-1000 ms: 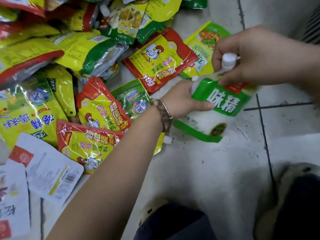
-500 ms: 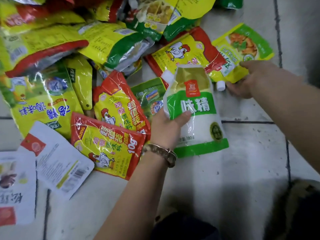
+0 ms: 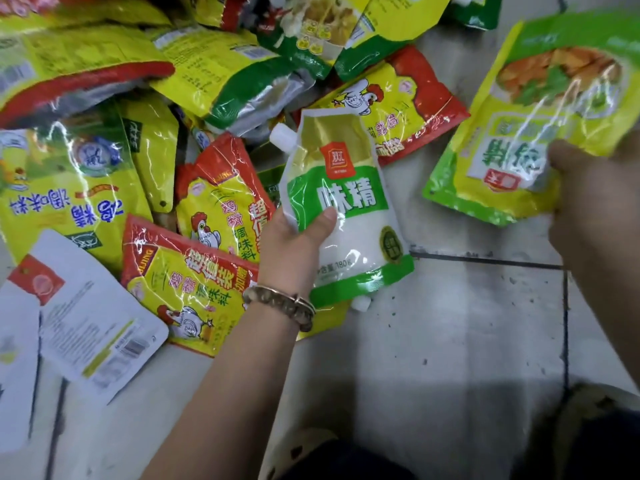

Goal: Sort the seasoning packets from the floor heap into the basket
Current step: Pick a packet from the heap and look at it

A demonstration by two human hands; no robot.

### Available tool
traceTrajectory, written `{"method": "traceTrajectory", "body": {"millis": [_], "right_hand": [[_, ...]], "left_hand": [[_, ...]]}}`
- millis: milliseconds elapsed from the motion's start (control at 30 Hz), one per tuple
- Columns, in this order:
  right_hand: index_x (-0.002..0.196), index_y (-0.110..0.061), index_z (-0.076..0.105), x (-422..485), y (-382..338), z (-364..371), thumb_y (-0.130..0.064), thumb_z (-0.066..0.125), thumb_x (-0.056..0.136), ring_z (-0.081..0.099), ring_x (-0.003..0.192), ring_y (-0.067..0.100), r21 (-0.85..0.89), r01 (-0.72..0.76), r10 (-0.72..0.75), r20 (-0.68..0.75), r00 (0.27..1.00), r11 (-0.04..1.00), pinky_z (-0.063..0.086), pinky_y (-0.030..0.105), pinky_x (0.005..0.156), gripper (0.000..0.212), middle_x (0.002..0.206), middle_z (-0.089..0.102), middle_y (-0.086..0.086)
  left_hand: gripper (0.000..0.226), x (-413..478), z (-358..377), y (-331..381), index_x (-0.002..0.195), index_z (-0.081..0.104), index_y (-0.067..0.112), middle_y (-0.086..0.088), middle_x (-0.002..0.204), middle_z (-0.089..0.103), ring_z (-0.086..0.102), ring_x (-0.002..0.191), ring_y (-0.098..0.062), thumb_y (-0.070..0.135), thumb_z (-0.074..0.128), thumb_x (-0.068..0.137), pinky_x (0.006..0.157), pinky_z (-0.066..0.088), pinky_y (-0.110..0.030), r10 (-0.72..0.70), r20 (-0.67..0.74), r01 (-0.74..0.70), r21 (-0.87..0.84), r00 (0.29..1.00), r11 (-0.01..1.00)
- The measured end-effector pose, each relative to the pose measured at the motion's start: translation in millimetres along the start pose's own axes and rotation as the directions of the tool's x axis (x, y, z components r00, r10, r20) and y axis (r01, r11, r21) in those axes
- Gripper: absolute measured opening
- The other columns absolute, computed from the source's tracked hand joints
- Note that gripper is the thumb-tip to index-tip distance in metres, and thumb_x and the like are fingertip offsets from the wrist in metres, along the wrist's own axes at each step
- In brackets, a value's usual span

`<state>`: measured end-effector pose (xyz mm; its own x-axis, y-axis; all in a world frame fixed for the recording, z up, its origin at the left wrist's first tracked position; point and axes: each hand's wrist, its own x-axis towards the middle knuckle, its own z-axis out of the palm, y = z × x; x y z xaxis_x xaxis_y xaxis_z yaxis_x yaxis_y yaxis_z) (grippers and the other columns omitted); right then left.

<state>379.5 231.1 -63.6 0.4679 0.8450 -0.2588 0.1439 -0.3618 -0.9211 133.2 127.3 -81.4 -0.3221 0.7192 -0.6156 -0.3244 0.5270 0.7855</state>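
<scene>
1. White-and-green spouted pouch [image 3: 349, 230], held at one edge by the left hand [image 3: 292, 244], thumb across its front.
2. Green-yellow packet [image 3: 502, 140], gripped at its near corner by the right hand [image 3: 588, 216].
3. Heap [image 3: 104, 150] beyond the left hand; basket out of view.
4. Risk: glossy film and edge-only grips may let either packet slip.

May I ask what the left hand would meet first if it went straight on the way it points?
Holding the spouted pouch, the left hand points away and rightward; first in line is probably the red-and-yellow chicken packet on the floor, though height is unclear.
</scene>
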Motion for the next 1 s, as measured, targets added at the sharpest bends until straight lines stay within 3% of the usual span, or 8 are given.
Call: {"method": "traceTrajectory", "body": {"millis": [67,233,300,400,533,700,900,1000], "right_hand": [[0.12,-0.013,0.053,-10,-4,-18,-0.039,0.083,0.058,0.068,0.097,0.026,0.057,-0.047,0.043,0.074,0.996,0.997,0.059,0.036,0.065,0.074,0.109,0.069,0.002],[0.111,-0.008,0.049,-71,-21,12,0.009,0.049,0.088,0.063,0.047,0.007,0.075,-0.088,0.054,0.378,0.924,0.993,0.046,0.017,0.037,0.028,0.082,0.066,0.007],[0.106,-0.011,0.051,-88,-14,32,0.014,0.05,0.085,0.065,0.054,0.009,0.038,-0.124,0.091,0.47,0.878,0.992,0.051,0.021,0.045,0.032,0.08,0.068,0.005],[0.101,-0.016,0.054,-106,-4,57,0.011,0.054,0.085,0.069,0.077,0.02,-0.009,-0.215,0.185,0.549,0.815,0.977,0.058,0.034,0.065,0.031,0.091,0.07,0.008],[0.097,-0.009,0.059,-102,0,75,-0.009,0.052,0.093,0.063,0.062,0.018,-0.042,-0.393,0.369,0.446,0.815,0.919,0.05,0.021,0.048,0.008,0.077,0.066,0.006],[0.066,-0.012,0.037,-76,7,96,-0.023,0.046,0.098,0.042,0.055,0.017,0.073,-0.751,0.693,0.335,0.638,0.656,0.042,0.022,0.051,0.035,0.046,0.043,0.004],[0.089,0.006,0.053,-64,1,139,-0.021,0.057,0.094,0.063,0.057,0.022,0.095,-0.722,0.674,0.291,0.679,0.686,0.052,0.026,0.053,0.028,0.061,0.066,0.016],[0.083,-0.005,0.059,-43,4,163,-0.02,0.067,0.087,0.055,0.05,0.02,0.066,-0.664,0.621,0.296,0.726,0.745,0.051,0.028,0.045,0.017,0.062,0.062,0.011]], "left_hand": [[0.052,0,2,2,0.091,0.063,0.008,-0.024,0.106,0.066,0.062,0.097,-0.044,0.046,0.075,0.058,0.088,0.048,-0.06,0.012,-0.021,-0.012,0.006,1.0,1.0],[0.017,2,9,1,0.074,0.063,0.025,0.017,0.067,0.07,0.068,0.071,-0.001,0.041,0.064,0.081,0.076,0.053,-0.035,0.013,0.015,-0.012,-0.055,1.0,0.998],[0.02,0,7,2,0.072,0.059,0.025,0.023,0.054,0.063,0.06,0.054,0.01,0.04,0.062,0.085,0.063,0.05,-0.025,0.004,0.028,-0.001,-0.094,1.0,0.996],[0.014,-2,1,1,0.082,0.069,0.021,0.008,0.077,0.074,0.07,0.078,-0.013,0.03,0.075,0.072,0.081,0.056,-0.039,0.02,0.079,-0.008,-0.147,0.997,0.989],[0.013,-1,-24,-1,0.088,0.071,0.021,0.006,0.087,0.074,0.07,0.089,-0.019,0.021,0.075,0.076,0.092,0.051,-0.05,0.087,-0.005,-0.087,-0.063,0.996,0.994],[0.011,-16,-39,0,0.087,0.07,0.021,0.005,0.086,0.074,0.07,0.088,-0.02,0.011,0.066,0.083,0.09,0.052,-0.05,0.119,-0.081,-0.126,-0.083,0.99,0.989],[0.013,-28,-52,2,0.085,0.074,0.027,0.0,0.092,0.075,0.07,0.092,-0.025,0.026,0.073,0.073,0.09,0.051,-0.053,0.146,-0.095,-0.153,-0.066,0.985,0.986],[0.009,-30,-52,6,0.087,0.072,0.021,-0.004,0.093,0.074,0.07,0.09,-0.027,0.02,0.072,0.078,0.087,0.052,-0.054,0.151,-0.089,-0.158,-0.069,0.984,0.985]]}}
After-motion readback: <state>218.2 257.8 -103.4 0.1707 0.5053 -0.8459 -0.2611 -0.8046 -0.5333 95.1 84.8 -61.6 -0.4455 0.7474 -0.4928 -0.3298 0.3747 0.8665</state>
